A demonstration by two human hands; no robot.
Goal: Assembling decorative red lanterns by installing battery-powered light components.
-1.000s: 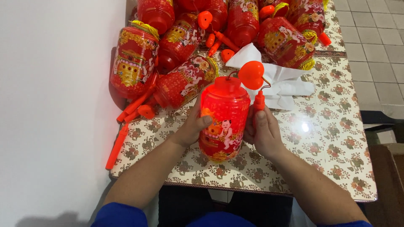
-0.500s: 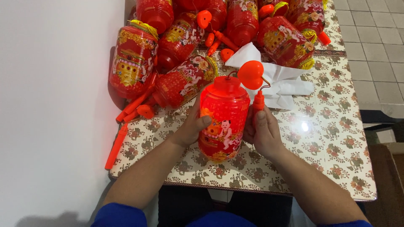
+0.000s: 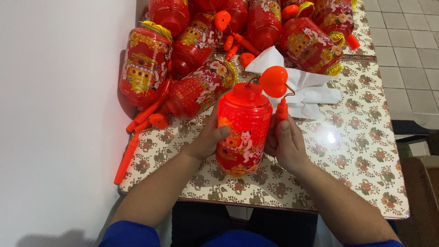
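Observation:
A lit red paper lantern (image 3: 241,130) with gold and figure prints stands upright on the table in front of me. My left hand (image 3: 208,137) cups its left side, thumb across the front. My right hand (image 3: 286,142) wraps the lantern's orange plastic handle (image 3: 281,112) at its right side; the handle's round orange end (image 3: 273,81) sticks up above the lantern's lid.
Several more red lanterns (image 3: 145,64) lie piled at the table's far side with loose orange handle sticks (image 3: 125,158). A white plastic bag (image 3: 306,91) lies behind the held lantern. The table (image 3: 361,160) has a floral cloth; a white wall runs along the left, tiled floor on the right.

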